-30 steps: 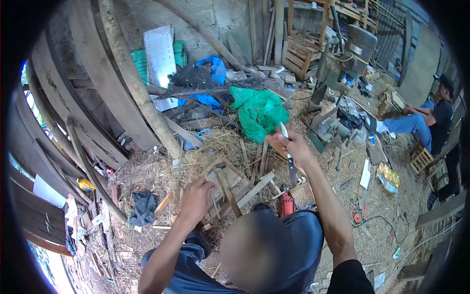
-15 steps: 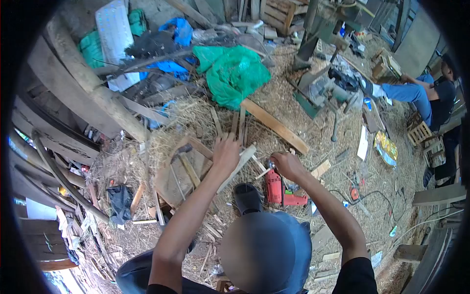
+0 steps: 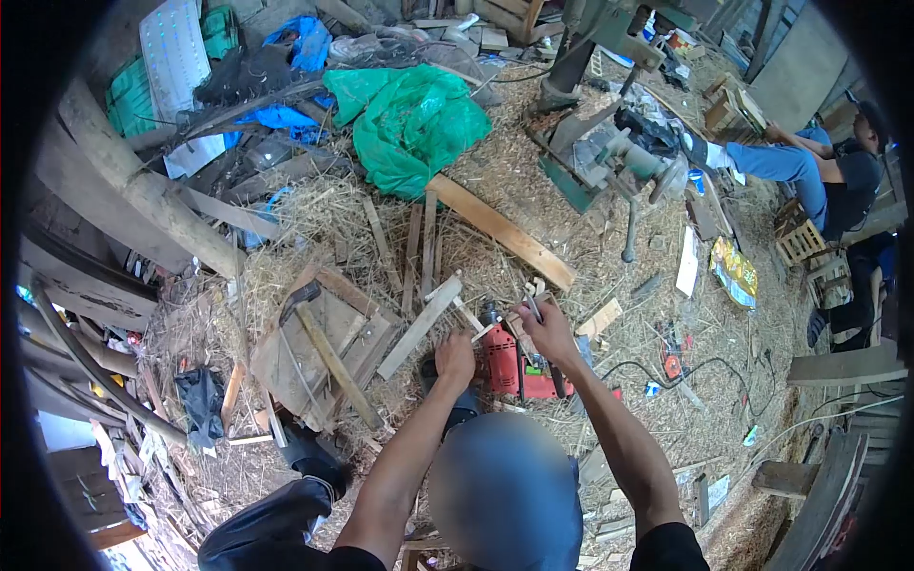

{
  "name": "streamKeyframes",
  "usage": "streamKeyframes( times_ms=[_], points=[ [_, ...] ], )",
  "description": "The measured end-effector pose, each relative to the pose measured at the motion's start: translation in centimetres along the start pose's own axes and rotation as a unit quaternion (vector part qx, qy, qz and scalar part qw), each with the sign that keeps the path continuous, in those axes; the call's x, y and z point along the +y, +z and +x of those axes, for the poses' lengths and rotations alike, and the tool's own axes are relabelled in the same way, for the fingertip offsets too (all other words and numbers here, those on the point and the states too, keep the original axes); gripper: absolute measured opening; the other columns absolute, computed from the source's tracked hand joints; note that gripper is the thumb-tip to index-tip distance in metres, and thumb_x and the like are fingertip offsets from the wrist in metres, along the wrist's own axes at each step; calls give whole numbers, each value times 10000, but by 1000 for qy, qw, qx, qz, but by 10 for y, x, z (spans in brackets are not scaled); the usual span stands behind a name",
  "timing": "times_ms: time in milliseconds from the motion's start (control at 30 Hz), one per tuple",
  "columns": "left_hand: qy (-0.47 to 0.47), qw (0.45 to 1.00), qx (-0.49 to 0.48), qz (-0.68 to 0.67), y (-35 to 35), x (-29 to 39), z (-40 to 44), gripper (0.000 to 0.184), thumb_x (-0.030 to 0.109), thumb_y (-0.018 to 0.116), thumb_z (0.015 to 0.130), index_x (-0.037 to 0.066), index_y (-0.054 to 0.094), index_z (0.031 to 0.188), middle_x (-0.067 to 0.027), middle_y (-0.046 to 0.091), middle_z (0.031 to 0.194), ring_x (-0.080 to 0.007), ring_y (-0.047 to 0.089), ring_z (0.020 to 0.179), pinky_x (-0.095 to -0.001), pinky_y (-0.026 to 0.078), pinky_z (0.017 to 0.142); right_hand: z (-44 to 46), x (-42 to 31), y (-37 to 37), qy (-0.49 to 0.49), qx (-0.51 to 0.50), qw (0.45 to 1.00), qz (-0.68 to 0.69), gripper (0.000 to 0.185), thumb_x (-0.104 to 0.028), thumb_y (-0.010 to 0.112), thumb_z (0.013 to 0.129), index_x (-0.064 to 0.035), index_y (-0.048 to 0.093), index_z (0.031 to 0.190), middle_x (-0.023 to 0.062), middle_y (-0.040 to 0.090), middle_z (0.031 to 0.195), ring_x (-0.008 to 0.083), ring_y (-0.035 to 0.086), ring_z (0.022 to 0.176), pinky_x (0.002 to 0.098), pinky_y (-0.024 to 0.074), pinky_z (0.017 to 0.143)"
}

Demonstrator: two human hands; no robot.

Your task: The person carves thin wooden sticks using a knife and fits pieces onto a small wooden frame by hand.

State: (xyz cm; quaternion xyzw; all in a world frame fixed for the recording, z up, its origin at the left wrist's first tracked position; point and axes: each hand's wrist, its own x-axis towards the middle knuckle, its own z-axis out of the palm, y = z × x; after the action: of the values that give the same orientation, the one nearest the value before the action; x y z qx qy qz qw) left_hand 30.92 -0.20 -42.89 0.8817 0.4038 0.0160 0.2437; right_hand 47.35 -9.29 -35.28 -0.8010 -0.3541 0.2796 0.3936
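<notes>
Partly hidden, a knife point(image 3: 533, 307) sits in the right hand point(image 3: 547, 331).

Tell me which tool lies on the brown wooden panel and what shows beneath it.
A dark-headed, wooden-handled hammer lies across the brown wooden panel. What is beneath is covered and cannot be seen.

From my remote station, I observe a floor point(image 3: 602, 271) covered with straw and wood shavings. Weathered boards point(image 3: 90, 290) and a thick round pole point(image 3: 124, 181) form the left side. Bright light shows at the left edge. At right, I identify a slatted wooden crate point(image 3: 800, 244); above it, a flat greyish panel point(image 3: 795, 86).
</notes>
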Motion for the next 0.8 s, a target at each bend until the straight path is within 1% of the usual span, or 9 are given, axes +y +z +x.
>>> streamKeyframes(
  times_ms=[133, 167, 267, 333, 400, 467, 533, 733, 800],
  points=[
    [-14, 992, 33, -117, -48, 5, -4, 140, 105, 590, 794, 4, 633, 881, -215, 631, 932, -391, 620, 806, -469, 496, 714, 2, -31, -18, 54, -68, 995, 51, 249, -211, 527, 939, -20, 669, 1013, 18, 593, 697, 113, 569, 687, 276, 438, 647],
    [-28, 983, 16, -181, -64, 5, -4, 144, 106, 589, 805, 3, 632, 895, -195, 632, 906, -359, 621, 789, -441, 490, 694, -1, -46, -21, 15, -62, 985, 163, 235, -171, 511, 949, -11, 652, 1048, 8, 578, 689, 101, 564, 659, 255, 445, 644],
    [-51, 927, -29, -371, -116, 8, 2, 155, 111, 588, 837, -1, 627, 937, -137, 633, 828, -263, 626, 737, -356, 474, 637, -7, -84, -31, -41, -20, 974, 223, 225, -178, 531, 941, 0, 642, 1021, 40, 603, 665, 103, 558, 602, 265, 454, 600],
    [-58, 866, -65, -492, -155, 14, -3, 162, 114, 588, 859, -4, 623, 965, -97, 635, 777, -199, 629, 702, -300, 463, 598, -14, -120, -46, -69, -13, 985, 160, 258, -226, 531, 950, 0, 641, 1012, 33, 584, 648, 99, 558, 606, 272, 449, 585],
    [-67, 836, -113, -533, -192, 18, -12, 181, 103, 569, 888, 3, 594, 1036, -76, 630, 855, -163, 618, 740, -276, 482, 625, -22, -159, -60, -110, 18, 993, 49, 252, -222, 524, 947, -14, 642, 1027, 27, 575, 639, 93, 549, 591, 278, 439, 563],
    [-94, 717, -84, -686, -217, 25, -26, 193, 99, 544, 911, 21, 572, 1084, -80, 619, 903, -164, 617, 808, -287, 508, 690, -31, -198, -72, -134, 44, 990, 4, 240, -223, 523, 941, -32, 644, 1020, 32, 598, 644, 100, 557, 585, 293, 432, 554],
    [-68, 721, -63, -687, -240, 21, -34, 191, 118, 515, 939, 25, 571, 1097, -86, 618, 944, -159, 618, 901, -298, 519, 742, -46, -243, -82, -95, 13, 994, 49, 207, -196, 523, 931, -46, 648, 1001, 43, 643, 680, 121, 582, 594, 312, 455, 578],
    [32, 626, 16, -779, -351, 18, -80, 233, 202, 505, 967, 35, 551, 1122, -91, 626, 946, -190, 637, 912, -295, 519, 728, -63, -331, -95, -260, 32, 963, 59, 228, -195, 587, 911, 5, 621, 1015, 85, 693, 748, 135, 618, 636, 272, 486, 611],
    [50, 615, 12, -787, -389, 12, -106, 245, 232, 503, 971, 52, 540, 1134, -69, 621, 918, -192, 644, 866, -300, 529, 735, -68, -359, -90, -287, -9, 934, 214, 204, -161, 577, 919, 15, 604, 1018, 66, 675, 746, 54, 526, 585, 239, 418, 538]
  ],
)
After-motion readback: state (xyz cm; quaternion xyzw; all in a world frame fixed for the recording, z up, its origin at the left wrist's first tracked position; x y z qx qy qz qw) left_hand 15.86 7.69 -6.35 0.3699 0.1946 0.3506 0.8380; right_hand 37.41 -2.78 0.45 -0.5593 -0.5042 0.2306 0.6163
